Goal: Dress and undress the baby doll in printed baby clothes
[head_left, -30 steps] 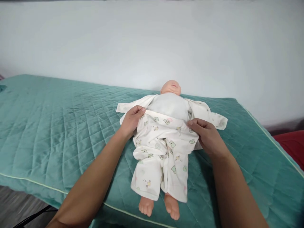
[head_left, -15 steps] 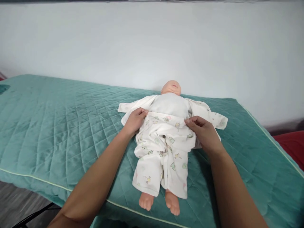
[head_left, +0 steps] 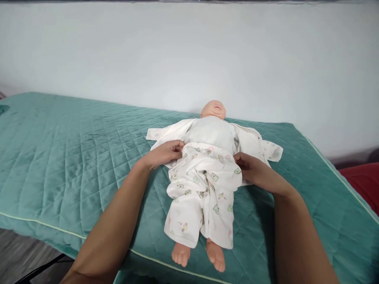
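A baby doll (head_left: pixel 213 109) lies on its back on a teal quilted bed (head_left: pixel 74 146), head toward the wall. It wears white trousers (head_left: pixel 204 189) printed with small animals, and an open white jacket (head_left: pixel 251 140) is spread under its torso. My left hand (head_left: pixel 164 153) pinches the trousers' waistband at the doll's left-side hip as seen. My right hand (head_left: pixel 250 167) grips the waistband at the other hip. Bare doll feet (head_left: pixel 198 255) stick out of the trouser legs near the bed's front edge.
A plain pale wall (head_left: pixel 189 51) rises right behind the bed. Something red (head_left: pixel 363 181) lies beyond the bed's right edge. Grey floor (head_left: pixel 17 260) and a dark frame leg show under the front left edge.
Both hands have slid from on top of the waistband round to the doll's sides, and the waistband sits a little higher on the torso.
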`<state>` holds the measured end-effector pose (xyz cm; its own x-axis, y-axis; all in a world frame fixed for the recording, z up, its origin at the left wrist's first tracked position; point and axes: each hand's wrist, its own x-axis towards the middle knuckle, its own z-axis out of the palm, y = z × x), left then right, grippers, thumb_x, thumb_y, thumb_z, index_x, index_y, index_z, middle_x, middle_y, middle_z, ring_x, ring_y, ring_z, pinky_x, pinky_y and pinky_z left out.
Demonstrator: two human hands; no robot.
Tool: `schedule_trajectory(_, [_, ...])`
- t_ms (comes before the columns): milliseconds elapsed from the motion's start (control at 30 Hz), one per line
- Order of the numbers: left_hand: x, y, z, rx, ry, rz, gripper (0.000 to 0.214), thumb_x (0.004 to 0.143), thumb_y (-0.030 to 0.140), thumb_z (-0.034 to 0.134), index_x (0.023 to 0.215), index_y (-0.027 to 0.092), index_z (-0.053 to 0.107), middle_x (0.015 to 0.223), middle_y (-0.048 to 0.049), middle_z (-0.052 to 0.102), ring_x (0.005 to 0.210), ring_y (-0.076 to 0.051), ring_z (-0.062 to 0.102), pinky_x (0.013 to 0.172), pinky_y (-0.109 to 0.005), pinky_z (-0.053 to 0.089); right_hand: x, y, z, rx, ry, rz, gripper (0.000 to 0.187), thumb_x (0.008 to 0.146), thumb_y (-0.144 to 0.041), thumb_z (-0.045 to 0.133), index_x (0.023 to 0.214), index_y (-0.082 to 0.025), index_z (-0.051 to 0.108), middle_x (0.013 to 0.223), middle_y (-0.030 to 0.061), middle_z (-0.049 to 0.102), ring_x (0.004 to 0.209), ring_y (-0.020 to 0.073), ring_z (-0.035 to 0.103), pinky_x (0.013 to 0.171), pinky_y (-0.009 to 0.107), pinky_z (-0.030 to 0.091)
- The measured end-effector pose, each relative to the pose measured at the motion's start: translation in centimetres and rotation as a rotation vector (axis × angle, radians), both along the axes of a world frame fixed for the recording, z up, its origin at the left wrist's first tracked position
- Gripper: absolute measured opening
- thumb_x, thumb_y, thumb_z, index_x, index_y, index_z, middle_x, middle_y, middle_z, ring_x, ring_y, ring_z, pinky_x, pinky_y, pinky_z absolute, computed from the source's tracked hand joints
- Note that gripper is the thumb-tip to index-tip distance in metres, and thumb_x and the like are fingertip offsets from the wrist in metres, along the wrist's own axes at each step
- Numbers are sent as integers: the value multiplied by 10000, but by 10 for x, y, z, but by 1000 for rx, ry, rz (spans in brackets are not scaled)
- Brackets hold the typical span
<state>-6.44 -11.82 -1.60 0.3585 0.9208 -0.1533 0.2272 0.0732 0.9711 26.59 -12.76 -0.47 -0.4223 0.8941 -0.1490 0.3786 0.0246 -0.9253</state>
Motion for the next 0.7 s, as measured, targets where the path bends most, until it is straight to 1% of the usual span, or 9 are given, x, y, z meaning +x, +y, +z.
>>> schedule_trajectory(100, [5,-1,1,21,50,90,175,701,168,603,874,191,590,797,32,618,648,-102,502,584,-220,337,-1,1,-3,-15,-6,10,206,751,-324,767,904,-234,664,874,26,693,767,194,622,615,290,498])
schedule_trajectory(200, [11,1,-3,96,48,216,131,705,179,592,830,195,554,760,39,588,621,-99,476,566,-220,328,-2,4,-7,40,-8,-38,171,763,-304,728,874,-216,633,823,3,666,710,150,574,575,248,432])
schedule_trajectory(300, [14,5,-11,157,39,334,142,716,190,576,856,202,554,764,37,587,646,-112,505,591,-228,365,-6,7,-13,112,-16,-162,143,765,-294,681,840,-219,585,700,-43,589,591,106,479,509,227,343])
schedule_trajectory(367, [15,8,-17,184,76,384,191,722,191,562,911,204,583,789,30,613,687,-129,545,627,-240,398,-10,9,-17,127,-22,-289,131,770,-302,642,853,-232,569,639,-61,553,519,99,427,468,232,295])
schedule_trajectory(433, [15,10,-20,178,106,374,244,731,196,547,966,203,611,813,19,645,739,-152,587,674,-259,430,-16,11,-20,153,-57,-432,122,781,-321,606,872,-244,575,603,-63,549,476,109,415,454,247,287])
schedule_trajectory(500, [15,10,-19,149,123,333,270,737,204,533,990,198,629,832,6,674,781,-175,617,715,-281,453,-21,11,-22,220,-126,-540,114,796,-332,579,873,-250,593,581,-55,554,479,127,439,476,264,315])
schedule_trajectory(533, [15,9,-18,142,139,315,270,740,207,526,985,194,638,845,-2,686,799,-184,627,734,-291,462,-23,11,-22,259,-166,-562,113,802,-332,570,876,-252,602,578,-50,561,498,138,461,501,274,335])
schedule_trajectory(600, [16,8,-15,160,204,289,240,751,218,516,945,188,653,881,-20,704,841,-202,640,758,-306,473,-27,11,-21,322,-241,-556,115,811,-331,565,885,-256,611,601,-34,594,565,165,517,562,293,374])
schedule_trajectory(700, [19,7,-9,211,291,265,173,751,249,542,855,185,665,884,-35,713,864,-224,636,742,-313,481,-29,12,-22,348,-314,-522,128,821,-342,565,911,-260,604,701,-7,666,669,198,584,636,317,410])
